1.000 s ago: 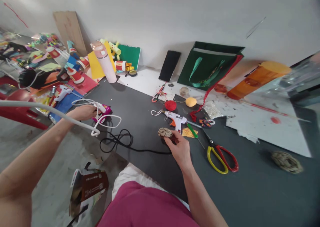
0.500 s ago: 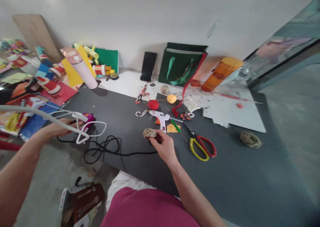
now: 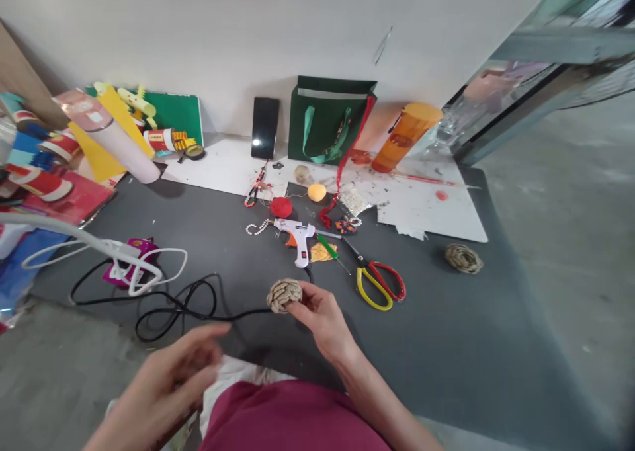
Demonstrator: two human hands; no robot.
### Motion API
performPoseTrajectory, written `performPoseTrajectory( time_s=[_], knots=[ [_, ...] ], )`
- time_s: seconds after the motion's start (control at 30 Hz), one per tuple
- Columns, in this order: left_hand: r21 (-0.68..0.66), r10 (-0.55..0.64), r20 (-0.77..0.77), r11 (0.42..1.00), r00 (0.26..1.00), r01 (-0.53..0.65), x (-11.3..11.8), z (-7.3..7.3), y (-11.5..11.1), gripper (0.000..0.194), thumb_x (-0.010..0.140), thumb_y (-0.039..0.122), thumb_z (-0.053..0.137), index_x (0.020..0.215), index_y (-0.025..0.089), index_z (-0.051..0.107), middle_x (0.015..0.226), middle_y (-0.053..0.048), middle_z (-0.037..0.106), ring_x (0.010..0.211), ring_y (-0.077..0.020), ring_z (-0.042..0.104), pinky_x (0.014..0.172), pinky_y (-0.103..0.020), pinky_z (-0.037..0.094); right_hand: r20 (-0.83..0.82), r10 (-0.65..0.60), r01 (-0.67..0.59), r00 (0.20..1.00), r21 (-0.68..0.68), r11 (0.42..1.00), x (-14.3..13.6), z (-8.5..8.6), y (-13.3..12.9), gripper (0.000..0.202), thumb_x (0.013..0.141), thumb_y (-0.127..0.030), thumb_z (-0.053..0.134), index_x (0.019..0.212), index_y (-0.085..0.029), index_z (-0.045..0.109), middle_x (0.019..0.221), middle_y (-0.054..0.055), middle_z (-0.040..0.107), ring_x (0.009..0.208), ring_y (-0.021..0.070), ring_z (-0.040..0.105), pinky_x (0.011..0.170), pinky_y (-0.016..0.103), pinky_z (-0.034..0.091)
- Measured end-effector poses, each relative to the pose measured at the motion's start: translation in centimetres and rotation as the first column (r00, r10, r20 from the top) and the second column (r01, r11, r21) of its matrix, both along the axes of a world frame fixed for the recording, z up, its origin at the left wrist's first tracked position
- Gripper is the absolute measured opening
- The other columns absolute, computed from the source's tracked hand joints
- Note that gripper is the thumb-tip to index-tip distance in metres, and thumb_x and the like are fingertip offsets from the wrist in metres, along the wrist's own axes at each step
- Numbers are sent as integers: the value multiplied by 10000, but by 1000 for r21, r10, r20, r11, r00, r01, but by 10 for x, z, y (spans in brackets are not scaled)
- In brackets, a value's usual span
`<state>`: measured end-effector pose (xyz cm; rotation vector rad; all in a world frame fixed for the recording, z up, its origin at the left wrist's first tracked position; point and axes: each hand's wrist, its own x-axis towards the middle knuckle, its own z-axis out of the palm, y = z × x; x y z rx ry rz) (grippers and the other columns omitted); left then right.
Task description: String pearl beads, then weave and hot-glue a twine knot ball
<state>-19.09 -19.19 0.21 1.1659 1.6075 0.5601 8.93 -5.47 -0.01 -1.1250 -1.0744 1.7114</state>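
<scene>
Right hand (image 3: 323, 320) pinches coiled rosette (image 3: 282, 295) near glue gun (image 3: 302, 245) | left hand (image 3: 173, 375) (blurred) spread, left of glue gun | scissors (image 3: 364, 262) right of it

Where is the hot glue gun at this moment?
In the head view, the hot glue gun lies on the dark table, just below the red ball and left of the scissors, beyond the right hand.

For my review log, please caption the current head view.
Right hand holds a braided coil; left hand hovers empty.
</scene>
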Motion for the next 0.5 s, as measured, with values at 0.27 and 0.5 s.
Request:
performPoseTrajectory(
  time_s=[0.27,0.5],
  knots=[
    [156,-56,441,988,896,-15,137,25,167,276,671,249,731,945,218,736,942,-84,741,877,-243,682,817,-366,539,196,-142,108,970,177,978,9,5,28,191,685,-266,636,836,-174,708,762,42,746,708,214,687,677,310,557],
    [184,-33,461,981,887,-59,141,9,192,258,675,272,738,918,184,734,913,-71,748,860,-235,679,823,-349,521,419,-196,52,887,331,942,19,14,50,154,712,-234,586,841,-181,650,716,19,694,620,163,633,595,254,524]
  ],
)
